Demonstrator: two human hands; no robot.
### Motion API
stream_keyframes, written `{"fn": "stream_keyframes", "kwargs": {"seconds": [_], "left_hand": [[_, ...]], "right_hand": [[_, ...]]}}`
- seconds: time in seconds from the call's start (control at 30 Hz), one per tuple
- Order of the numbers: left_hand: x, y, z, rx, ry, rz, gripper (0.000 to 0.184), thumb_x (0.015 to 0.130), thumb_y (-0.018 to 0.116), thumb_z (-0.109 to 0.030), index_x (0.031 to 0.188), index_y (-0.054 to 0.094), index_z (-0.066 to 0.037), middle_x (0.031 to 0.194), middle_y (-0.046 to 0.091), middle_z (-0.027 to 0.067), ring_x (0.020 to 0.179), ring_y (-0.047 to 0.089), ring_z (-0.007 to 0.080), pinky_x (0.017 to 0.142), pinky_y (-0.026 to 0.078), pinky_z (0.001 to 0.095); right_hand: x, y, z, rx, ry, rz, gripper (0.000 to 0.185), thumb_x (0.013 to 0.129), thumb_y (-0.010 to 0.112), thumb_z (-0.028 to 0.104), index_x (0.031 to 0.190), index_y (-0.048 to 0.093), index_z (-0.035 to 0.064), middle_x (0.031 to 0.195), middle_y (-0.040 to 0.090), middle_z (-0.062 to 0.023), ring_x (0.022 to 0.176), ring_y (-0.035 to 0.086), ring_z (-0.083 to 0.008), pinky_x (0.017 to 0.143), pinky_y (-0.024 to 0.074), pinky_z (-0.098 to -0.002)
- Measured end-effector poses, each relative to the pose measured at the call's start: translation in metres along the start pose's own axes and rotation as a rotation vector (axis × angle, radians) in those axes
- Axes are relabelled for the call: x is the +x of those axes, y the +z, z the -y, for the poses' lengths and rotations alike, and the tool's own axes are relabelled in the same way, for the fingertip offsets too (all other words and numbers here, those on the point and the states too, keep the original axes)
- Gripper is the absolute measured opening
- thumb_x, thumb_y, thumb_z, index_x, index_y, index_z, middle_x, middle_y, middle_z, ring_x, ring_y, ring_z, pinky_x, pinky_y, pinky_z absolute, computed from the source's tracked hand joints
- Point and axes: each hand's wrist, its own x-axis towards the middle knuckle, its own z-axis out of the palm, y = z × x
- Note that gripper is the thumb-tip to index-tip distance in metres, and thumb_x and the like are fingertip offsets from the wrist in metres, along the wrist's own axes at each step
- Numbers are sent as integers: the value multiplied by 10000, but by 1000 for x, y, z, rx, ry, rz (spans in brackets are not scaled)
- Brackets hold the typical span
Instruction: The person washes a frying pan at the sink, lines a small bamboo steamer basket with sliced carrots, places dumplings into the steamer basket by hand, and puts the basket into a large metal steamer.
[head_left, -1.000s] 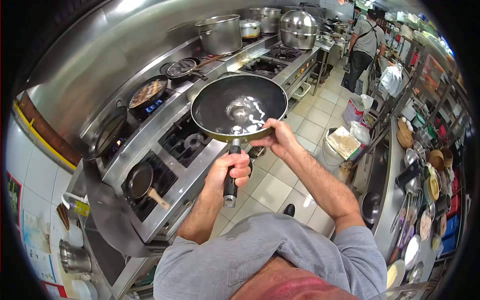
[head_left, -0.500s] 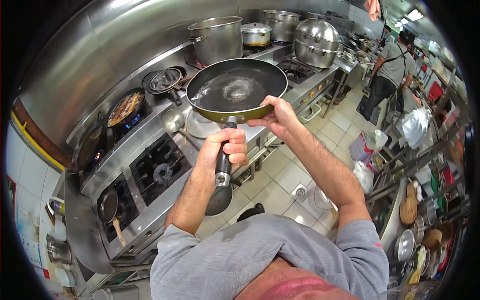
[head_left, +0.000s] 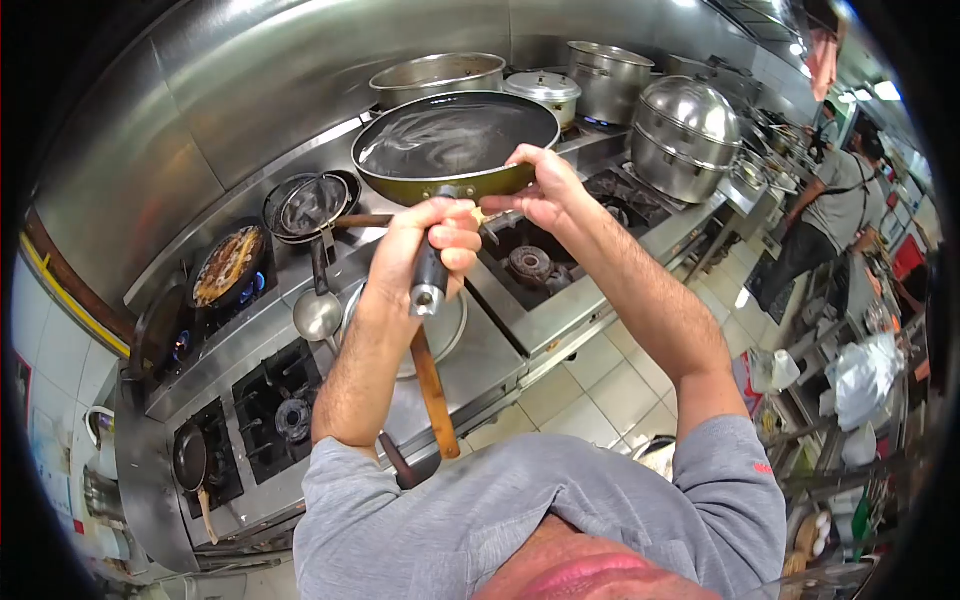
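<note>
A large dark frying pan (head_left: 460,137) with an olive-green outside is held up over the stove, its inside marked by shiny whitish smears. My left hand (head_left: 425,250) is wrapped round its black handle. My right hand (head_left: 548,192) grips the near right rim, thumb on the edge and fingers below. Under my left hand, a long wooden handle (head_left: 434,395) crosses a round metal lid (head_left: 440,340) on the steel surface. Left of my left forearm lie a ladle (head_left: 318,315) and wire strainers (head_left: 312,207).
A pan of browned food (head_left: 228,267) sits over a blue flame at left. A small frying pan (head_left: 191,456) rests on the front burner. Behind the held pan stand a large pot (head_left: 437,72), a lidded pot (head_left: 543,88) and a domed steamer (head_left: 685,135). A person (head_left: 835,205) stands at right.
The frying pan has tipped so its inside shows at a flatter angle, and it appears farther up and left. My view has shifted, showing more of the burner to its right. Both hands keep their hold.
</note>
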Motion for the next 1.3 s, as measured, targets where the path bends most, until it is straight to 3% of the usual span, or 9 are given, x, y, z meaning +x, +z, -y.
{"fn": "stream_keyframes", "kwargs": {"seconds": [0.13, 0.33, 0.4, 0.53, 0.67, 0.73, 1.0, 1.23, 1.3], "left_hand": [[66, 8, -28, -31, 60, -21, 147, 851, 476, -39, 710, 435, -44, 585, 413, -46, 457, 418, 17, 388, 372, 180], [156, 29, -63, 9, 217, -21, 134, 852, 454, 1, 728, 420, -35, 578, 425, -30, 459, 452, 38, 395, 414, 189], [183, 32, -75, -16, 268, -27, 114, 882, 393, -41, 798, 392, 36, 575, 434, -8, 441, 449, 51, 387, 414, 207], [232, 33, -99, -28, 338, -59, 146, 860, 432, -2, 719, 405, -31, 589, 422, -23, 457, 446, 37, 393, 397, 188], [269, 27, -122, -35, 358, -64, 145, 884, 388, -34, 742, 363, -20, 568, 426, -12, 429, 446, 59, 406, 423, 221], [283, 19, -136, -36, 346, -73, 138, 867, 418, -11, 731, 398, -24, 594, 430, -14, 463, 456, 46, 405, 410, 191], [320, -3, -177, -19, 346, -80, 139, 878, 395, -29, 742, 368, -19, 589, 421, -6, 441, 449, 61, 416, 417, 226], [341, -6, -194, -1, 345, -100, 151, 863, 402, -14, 715, 373, -25, 591, 423, -2, 443, 454, 67, 417, 422, 224], [346, -4, -196, 16, 357, -113, 153, 860, 403, -10, 711, 374, -25, 591, 423, -2, 444, 455, 68, 417, 424, 224]], "right_hand": [[72, -6, 40, 4, 35, 100, 80, 736, 524, 63, 732, 509, -15, 834, 526, -194, 828, 572, -369, 737, 510, -585], [176, -8, 93, 47, 75, 245, 211, 714, 538, 47, 886, 462, -50, 938, 494, -200, 880, 550, -387, 757, 508, -586], [206, -9, 108, 35, 114, 328, 235, 709, 541, 39, 913, 459, -44, 951, 491, -197, 902, 539, -384, 765, 509, -583], [258, -7, 129, 45, 170, 298, 316, 692, 557, 31, 983, 443, -14, 980, 457, -183, 917, 518, -395, 721, 513, -606], [306, -9, 135, 62, 192, 314, 348, 685, 557, 32, 1008, 433, 0, 992, 438, -178, 923, 508, -405, 705, 515, -611], [325, -8, 135, 38, 153, 350, 405, 709, 519, 43, 1086, 391, -35, 1026, 446, -240, 865, 542, -446, 620, 536, -595], [379, -2, 134, 68, 169, 192, 438, 685, 544, -5, 1098, 410, -67, 1049, 466, -232, 861, 568, -405, 606, 560, -543], [414, -1, 131, 46, 149, 139, 535, 712, 558, 19, 1145, 246, -29, 1045, 442, -243, 822, 571, -401, 566, 572, -510], [417, -3, 130, 54, 147, 128, 435, 723, 548, 36, 1095, 334, -35, 1038, 438, -233, 829, 555, -406, 584, 571, -507]]}}
